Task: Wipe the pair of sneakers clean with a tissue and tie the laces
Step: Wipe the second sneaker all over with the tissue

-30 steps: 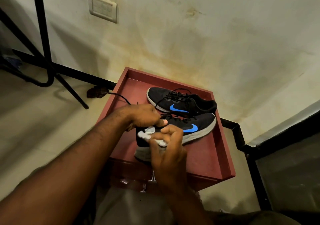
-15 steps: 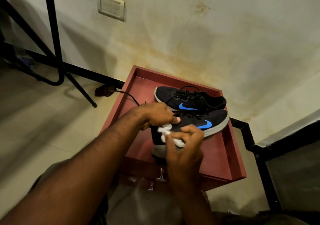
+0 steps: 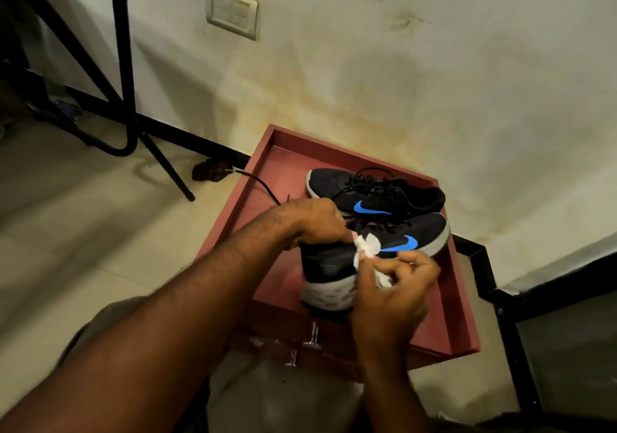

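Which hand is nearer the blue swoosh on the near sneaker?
Right. The right hand pinches the tissue just below the blue swoosh; the left hand grips the near sneaker farther toward its toe.

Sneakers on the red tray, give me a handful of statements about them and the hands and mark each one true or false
1. Both sneakers sit on the red tray. True.
2. The right hand holds a white tissue against the near sneaker. True.
3. The left hand rests flat on the floor. False: it grips the near sneaker at its top.
4. The far sneaker has a red logo. False: its logo is blue, like the near one's.
5. The far sneaker's laces lie loose. True: loops trail over its top, and no bow shows.
6. The tissue lies on the far sneaker. False: it is at the near sneaker's side.
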Motion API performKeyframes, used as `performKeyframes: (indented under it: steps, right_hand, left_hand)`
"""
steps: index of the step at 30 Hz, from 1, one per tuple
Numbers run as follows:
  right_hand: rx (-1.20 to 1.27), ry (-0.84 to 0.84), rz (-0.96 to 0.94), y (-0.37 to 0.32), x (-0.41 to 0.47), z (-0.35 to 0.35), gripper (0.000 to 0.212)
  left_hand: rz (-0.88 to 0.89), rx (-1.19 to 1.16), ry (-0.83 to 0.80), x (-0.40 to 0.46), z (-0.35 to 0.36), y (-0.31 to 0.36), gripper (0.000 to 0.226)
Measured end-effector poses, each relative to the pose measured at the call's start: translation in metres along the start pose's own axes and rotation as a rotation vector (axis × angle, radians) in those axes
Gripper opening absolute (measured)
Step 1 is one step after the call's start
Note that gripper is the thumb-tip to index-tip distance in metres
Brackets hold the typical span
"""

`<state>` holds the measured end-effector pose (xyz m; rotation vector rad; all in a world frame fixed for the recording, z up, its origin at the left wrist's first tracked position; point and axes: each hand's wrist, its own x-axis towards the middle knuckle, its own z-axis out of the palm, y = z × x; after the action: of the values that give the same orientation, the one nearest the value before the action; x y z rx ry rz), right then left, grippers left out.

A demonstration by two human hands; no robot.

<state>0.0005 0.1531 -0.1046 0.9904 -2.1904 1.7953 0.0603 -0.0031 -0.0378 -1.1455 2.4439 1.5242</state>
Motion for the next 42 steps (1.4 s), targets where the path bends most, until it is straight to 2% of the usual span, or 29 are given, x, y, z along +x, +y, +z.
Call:
performKeyframes:
  steps: [3, 5, 7, 9, 11, 12, 15, 18, 20, 22, 25, 27, 28, 31, 33, 35, 37, 40, 42]
  right_hand:
    - [-0.064, -0.202, -0.183, 0.0, 0.006, -0.009, 0.044]
    - [-0.071, -0.165, -0.122, 0.006, 0.015, -0.018, 0.036]
    - [-0.016, -0.089, -0.031, 0.008, 0.018, -0.024, 0.048]
    - [-0.044, -0.231, -0.201, 0.004, 0.005, -0.02, 0.055]
    - [-0.056, -0.357, -0.283, 0.005, -0.007, -0.017, 0.051]
    - [-0.06, -0.32, -0.253, 0.006, -0.006, -0.017, 0.05]
    - [-0.063, -0.066, -0.047, 0.011, 0.003, -0.019, 0.047]
    - [-0.067, -0.175, -0.128, 0.006, -0.005, -0.021, 0.033]
    - [0.044, -0.094, -0.022, 0.006, 0.001, -0.028, 0.027]
    - [0.134, 0.023, 0.053, 0.009, 0.017, -0.037, 0.022]
    - [-0.068, -0.11, -0.194, 0.004, 0.019, -0.035, 0.021]
    - [-0.165, -0.225, -0.353, 0.0, 0.008, -0.025, 0.021]
    - [-0.183, -0.254, -0.391, -0.002, 0.005, -0.02, 0.021]
    - [-0.189, -0.272, -0.419, -0.001, 0.002, -0.01, 0.022]
    - [-0.192, -0.375, -0.51, 0.0, -0.003, -0.011, 0.018]
    - [-0.215, -0.515, -0.604, -0.002, -0.011, -0.017, 0.016]
    - [-0.276, -0.527, -0.61, -0.003, -0.001, -0.019, 0.013]
    - [-0.331, -0.395, -0.504, -0.005, 0.02, -0.009, 0.01]
    - [-0.355, -0.465, -0.525, -0.009, 0.012, -0.008, 0.007]
  left_hand:
    - [-0.015, -0.007, 0.0, -0.001, -0.004, 0.001, 0.041]
    - [-0.024, -0.014, -0.013, -0.002, -0.005, -0.001, 0.041]
    - [-0.024, 0.009, -0.023, -0.003, -0.005, 0.0, 0.038]
    - [-0.032, 0.011, -0.003, -0.003, -0.004, 0.0, 0.039]
    - [-0.052, -0.028, 0.007, -0.003, -0.004, -0.001, 0.043]
    - [-0.057, -0.048, 0.001, -0.003, -0.005, -0.001, 0.043]
    - [-0.061, -0.095, -0.014, -0.005, -0.004, -0.003, 0.04]
    - [-0.076, -0.166, -0.053, -0.005, -0.007, -0.005, 0.03]
    - [-0.073, -0.222, -0.089, -0.006, -0.011, -0.007, 0.019]
    - [-0.059, -0.244, -0.125, -0.006, -0.016, -0.008, 0.017]
    - [-0.046, -0.217, -0.212, -0.01, -0.021, -0.01, 0.021]
    - [-0.024, -0.167, -0.274, -0.01, -0.02, -0.011, 0.015]
    - [-0.016, -0.153, -0.286, -0.009, -0.018, -0.012, 0.011]
    - [-0.016, -0.149, -0.232, -0.006, -0.016, -0.015, 0.025]
    - [-0.018, -0.179, -0.209, -0.005, -0.017, -0.016, 0.027]
    - [-0.032, -0.198, -0.228, -0.008, -0.02, -0.015, 0.019]
    - [-0.016, -0.195, -0.26, -0.009, -0.02, -0.014, 0.017]
    - [-0.005, -0.191, -0.242, -0.009, -0.019, -0.013, 0.017]
    - [-0.022, -0.212, -0.205, -0.008, -0.019, -0.014, 0.012]
